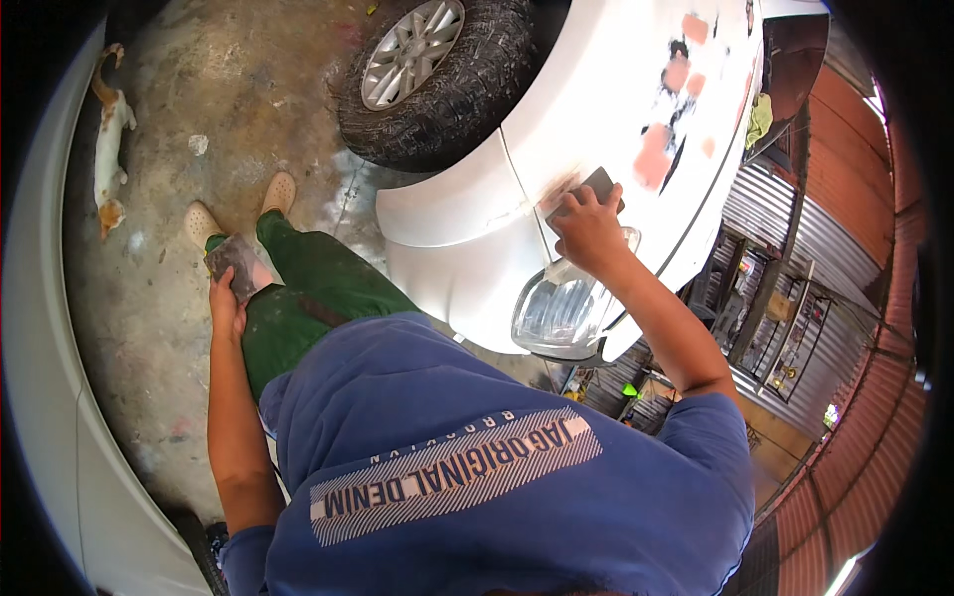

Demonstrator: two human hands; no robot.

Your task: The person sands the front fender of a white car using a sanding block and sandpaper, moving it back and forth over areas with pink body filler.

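My right hand [592,227] presses a dark, flat sanding block or folded abrasive [601,181] onto the white car's front fender [581,112], just above the headlight [555,316]. A brownish-pink smudge [560,186] lies on the paint beside the block. Farther up the fender are several pink filler patches [653,158] with dark, bare-looking areas around them. Low at my left side, my left hand [226,302] holds a grey, flat sheet or plate [232,259] by its edge. Pinkish material shows on one side of it; its exact kind is unclear.
A muddy front tyre [447,97] sits in the wheel arch, near the bumper [440,257]. On the stained concrete floor [246,97], a white-and-orange cat [109,141] is at the left. Another pale vehicle [45,335] curves along the left edge. Cluttered shelving [782,328] stands at the right.
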